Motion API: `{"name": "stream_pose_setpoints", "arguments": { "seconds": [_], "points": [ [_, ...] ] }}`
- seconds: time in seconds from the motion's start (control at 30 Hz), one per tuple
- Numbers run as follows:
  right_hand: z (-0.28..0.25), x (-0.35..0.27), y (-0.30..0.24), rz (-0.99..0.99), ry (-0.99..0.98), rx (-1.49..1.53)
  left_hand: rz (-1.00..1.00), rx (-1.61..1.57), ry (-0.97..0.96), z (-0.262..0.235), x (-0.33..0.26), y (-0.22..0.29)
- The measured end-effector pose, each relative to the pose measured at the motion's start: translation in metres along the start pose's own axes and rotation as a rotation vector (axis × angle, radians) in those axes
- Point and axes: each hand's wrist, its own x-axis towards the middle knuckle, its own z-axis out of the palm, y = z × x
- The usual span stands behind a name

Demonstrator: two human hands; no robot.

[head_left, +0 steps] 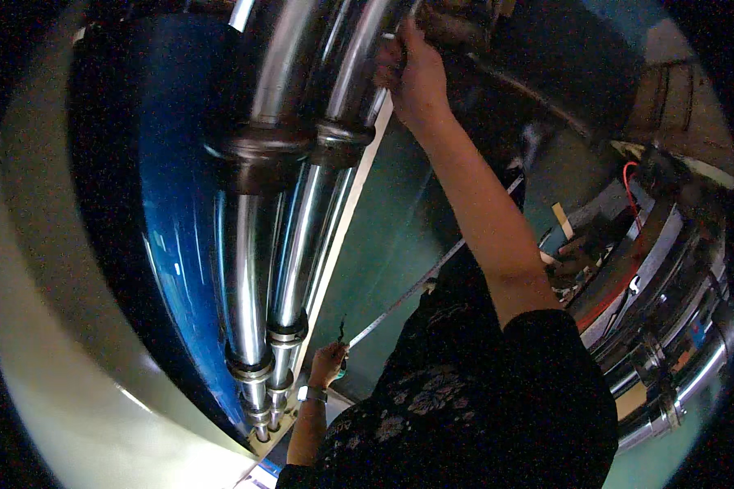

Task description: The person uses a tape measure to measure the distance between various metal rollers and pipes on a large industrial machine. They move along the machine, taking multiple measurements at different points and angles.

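My right hand is up at the top of the view, fingers curled beside a thick shiny metal rod. Whatever lies inside those fingers is hidden. Lower down, my left hand, with a watch on its wrist, is closed near the lower end of the rods. A bit of green and a dark wavy piece show at its fingers, too small to name. From that hand a thin pale strip slants up to the right. Another polished rod with dark collars runs alongside the first.
A glossy blue curved panel and a cream surface stand left of the rods. To the right are more metal bars, a red cable and scattered small items. The floor is green.
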Motion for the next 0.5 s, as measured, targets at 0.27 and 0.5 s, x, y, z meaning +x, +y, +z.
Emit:
{"name": "stream_pose_setpoints", "arguments": {
  "seconds": [0.27, 0.5],
  "points": [
    [0.015, 0.011, 0.042, 0.0, 0.132, 0.383, 0.159, 0.274, 0.025, 0.006, 0.005, -0.012],
    [0.01, 0.015, 0.023, -0.103, 0.119, 0.357, -0.016, 0.076, 0.006, 0.013, -0.001, -0.005]
  ]
}}
